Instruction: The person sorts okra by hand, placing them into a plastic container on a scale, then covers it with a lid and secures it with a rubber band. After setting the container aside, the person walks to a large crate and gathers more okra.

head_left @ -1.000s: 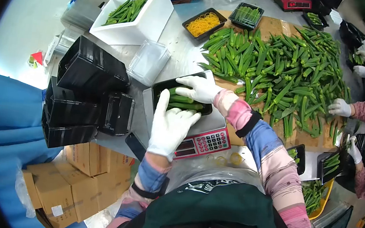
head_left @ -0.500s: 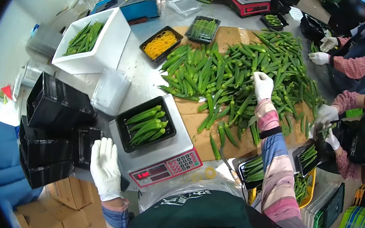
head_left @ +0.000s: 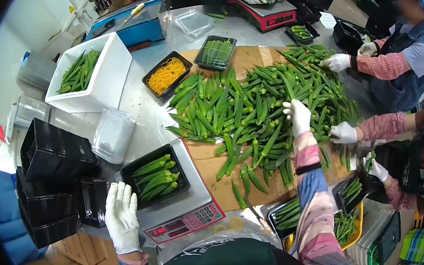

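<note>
My left hand (head_left: 123, 218), in a white glove, is open with its fingers stretched out, beside the near left corner of the black tray (head_left: 187, 189). That tray holds several green okra pods (head_left: 156, 178) and sits on the flat plate of a red-edged digital scale (head_left: 188, 219). My right hand (head_left: 297, 116), also gloved, is over the large okra pile (head_left: 257, 106) with its fingers bent closed. Pods lie right around its fingertips; whether one is between them I cannot make out.
Stacked black trays (head_left: 56, 153), clear lids (head_left: 114, 133) and a white foam box of okra (head_left: 115, 75) stand left. Behind are a tray of yellow rubber bands (head_left: 167, 75) and a wrapped okra pack (head_left: 215, 52). Co-workers' gloved hands (head_left: 343, 133) work at the right and far side.
The view has shifted, so the table sits lower. My right hand stays over the pile, fingers changed slightly. A co-worker's hand at the right has reached to the pile's edge.
</note>
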A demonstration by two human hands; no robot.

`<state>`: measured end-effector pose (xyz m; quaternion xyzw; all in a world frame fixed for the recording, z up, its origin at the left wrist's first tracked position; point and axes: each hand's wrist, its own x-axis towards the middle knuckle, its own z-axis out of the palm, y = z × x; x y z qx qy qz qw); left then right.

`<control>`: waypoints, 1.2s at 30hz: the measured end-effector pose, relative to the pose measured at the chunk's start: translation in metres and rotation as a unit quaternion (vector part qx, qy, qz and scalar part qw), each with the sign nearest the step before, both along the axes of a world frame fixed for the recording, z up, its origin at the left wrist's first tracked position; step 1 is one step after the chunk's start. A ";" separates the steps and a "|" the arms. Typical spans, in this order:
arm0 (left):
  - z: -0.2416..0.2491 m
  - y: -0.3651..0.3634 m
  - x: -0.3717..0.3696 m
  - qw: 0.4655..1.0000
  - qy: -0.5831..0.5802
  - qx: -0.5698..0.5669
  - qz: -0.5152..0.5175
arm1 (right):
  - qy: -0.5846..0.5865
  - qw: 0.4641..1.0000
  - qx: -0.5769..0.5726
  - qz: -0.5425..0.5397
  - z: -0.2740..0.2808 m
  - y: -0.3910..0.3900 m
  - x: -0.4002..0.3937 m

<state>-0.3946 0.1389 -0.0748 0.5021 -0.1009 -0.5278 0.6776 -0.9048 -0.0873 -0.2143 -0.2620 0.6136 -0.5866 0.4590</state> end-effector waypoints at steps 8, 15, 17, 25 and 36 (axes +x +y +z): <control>0.000 -0.011 -0.017 0.998 0.023 0.002 -0.051 | -0.409 0.905 -0.107 0.040 0.023 0.098 -0.009; -0.001 -0.007 -0.013 0.999 0.009 0.008 -0.052 | -0.386 0.914 -0.120 -0.020 0.034 0.156 -0.008; -0.002 -0.007 -0.013 0.999 0.009 0.013 -0.051 | -0.341 0.933 -0.110 -0.027 0.029 0.192 -0.021; -0.003 -0.014 -0.021 0.998 0.009 0.017 -0.067 | -0.053 0.939 0.202 -0.271 0.015 0.498 -0.133; 0.011 -0.020 -0.039 0.995 0.017 -0.003 -0.099 | 0.444 0.887 0.111 -0.050 -0.005 0.241 -0.079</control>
